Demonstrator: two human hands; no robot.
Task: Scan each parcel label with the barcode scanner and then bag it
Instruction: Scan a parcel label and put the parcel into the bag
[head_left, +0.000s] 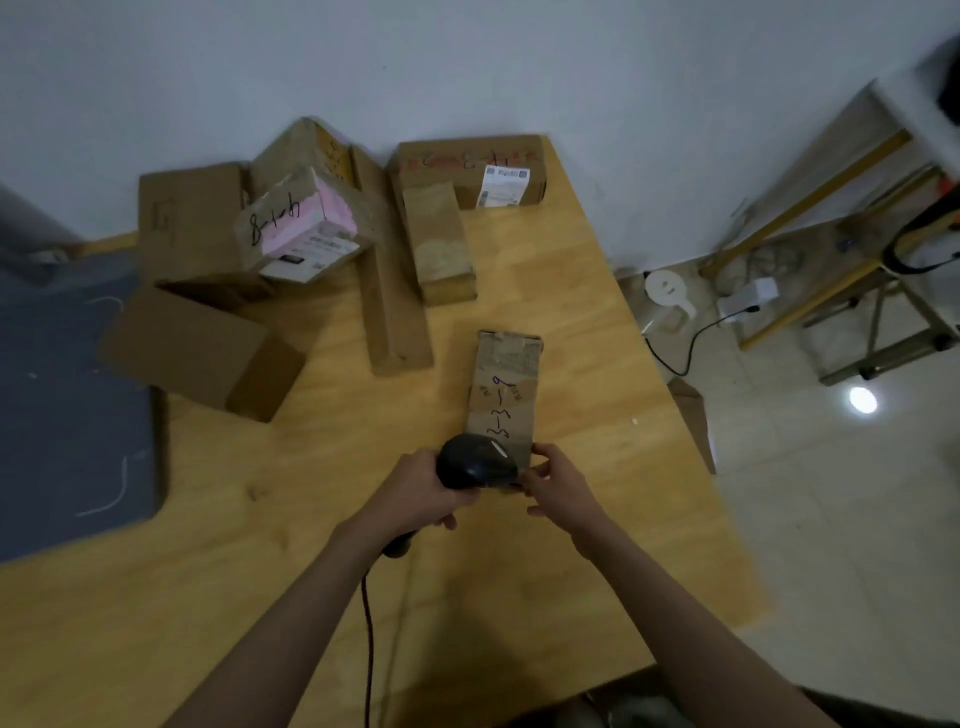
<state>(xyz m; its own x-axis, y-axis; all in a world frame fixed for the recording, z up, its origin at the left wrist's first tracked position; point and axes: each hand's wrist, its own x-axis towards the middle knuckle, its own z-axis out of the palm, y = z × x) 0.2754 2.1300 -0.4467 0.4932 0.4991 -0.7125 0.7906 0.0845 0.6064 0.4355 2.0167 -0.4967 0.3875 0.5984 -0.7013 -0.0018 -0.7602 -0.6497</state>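
Two bare hands work at the near middle of a wooden table (597, 291). The left hand (415, 491) is wrapped around the handle of one black barcode scanner (475, 460); its cord (370, 639) trails down toward the viewer. The scanner head sits over the near end of a narrow cardboard parcel (504, 395), which lies flat on the table with handwriting on its top face. The right hand (558, 488) pinches the parcel's near right corner with curled fingertips.

Farther back, seven more cardboard boxes can be counted. One plain box (192, 348) lies at the left beside a dark grey mat (67, 395); a long flat box (392, 291) and a small upright box (439, 244) lie at centre. Against the wall stand a pink-sided labelled box (304, 228), a flat brown box (189, 218), a tilted box (306, 150) and a wide labelled box (470, 166). All boxes appear closed; their contents are hidden.
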